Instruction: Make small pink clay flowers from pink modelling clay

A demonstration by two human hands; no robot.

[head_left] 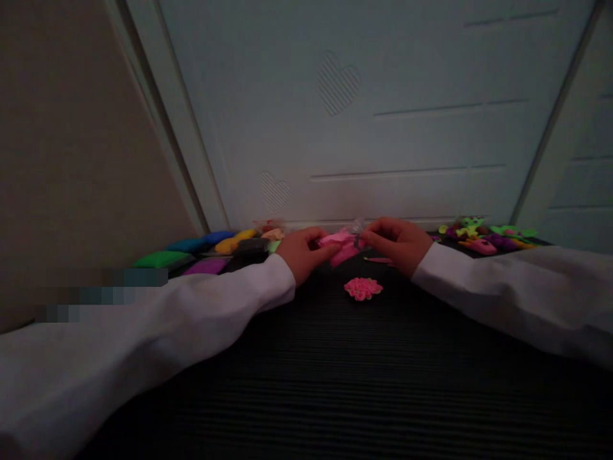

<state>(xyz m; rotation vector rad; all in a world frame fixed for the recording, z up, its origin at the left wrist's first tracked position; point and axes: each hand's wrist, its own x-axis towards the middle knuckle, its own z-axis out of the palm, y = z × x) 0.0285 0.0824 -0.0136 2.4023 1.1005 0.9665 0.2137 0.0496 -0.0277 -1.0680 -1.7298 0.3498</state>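
Between my two hands is a pink clay packet [343, 250] with a clear plastic wrapper at its upper right. My left hand [305, 253] grips the packet's left side, thumb in front. At the wrapper on its right, my right hand [398, 241] pinches with thumb and fingertips. Just below, on the dark table, lies a cluster of small pink roses with green edges [363, 289]. A thin pink tool [378, 260] rests beside my right hand, partly hidden by it.
On the left lie several coloured clay packets, among them a green one [163, 259], a purple one [205, 266] and a black one [251, 246]. Several colourful clay figures [481, 245] sit at the back right. A pale panel with embossed hearts [339, 83] rises behind the dark table [335, 383].
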